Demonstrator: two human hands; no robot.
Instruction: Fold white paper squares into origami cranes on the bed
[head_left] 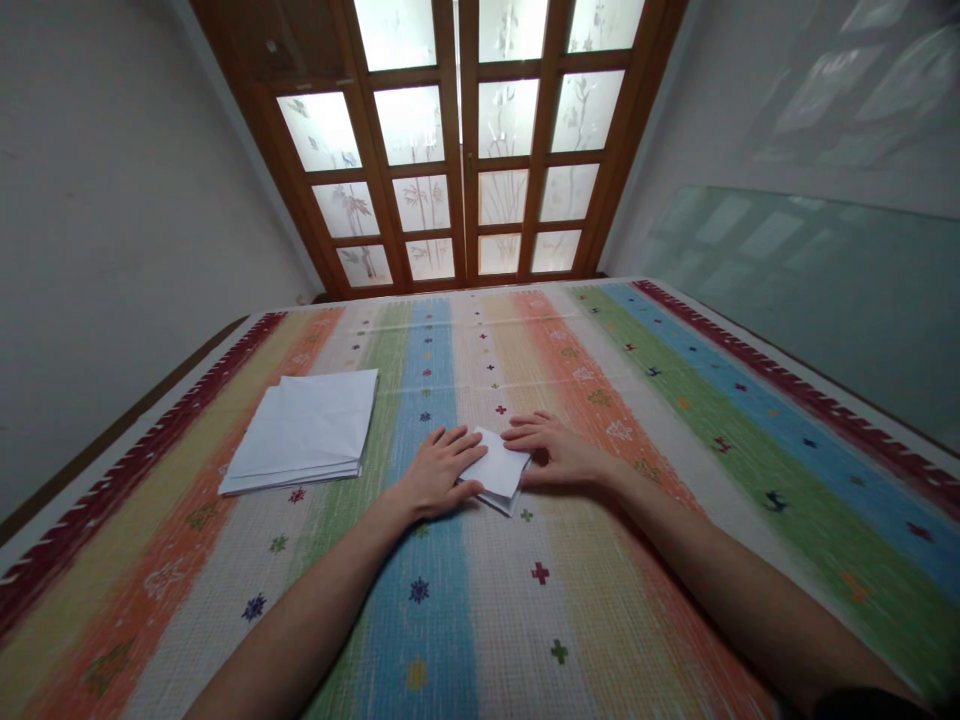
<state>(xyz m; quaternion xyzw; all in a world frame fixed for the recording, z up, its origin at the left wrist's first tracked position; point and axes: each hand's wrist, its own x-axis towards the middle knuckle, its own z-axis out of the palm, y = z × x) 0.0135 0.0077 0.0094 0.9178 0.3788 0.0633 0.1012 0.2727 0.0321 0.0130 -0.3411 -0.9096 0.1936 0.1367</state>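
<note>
A small folded sheet of white paper (498,468) lies on the striped tablecloth between my hands, its layers slightly apart at the near corner. My left hand (439,470) rests flat at its left side, fingers spread, with fingertips and thumb on the paper. At the right edge, my right hand (555,452) has the paper between its fingers, which reach over the upper corner, and its thumb, which is lower down. Part of the paper's right edge is hidden by that hand.
A stack of larger white paper sheets (307,425) lies to the left on the striped tablecloth (442,640). Beyond the table's far edge stand wooden doors with frosted panes (501,118). A pale glass panel (817,290) leans along the right wall.
</note>
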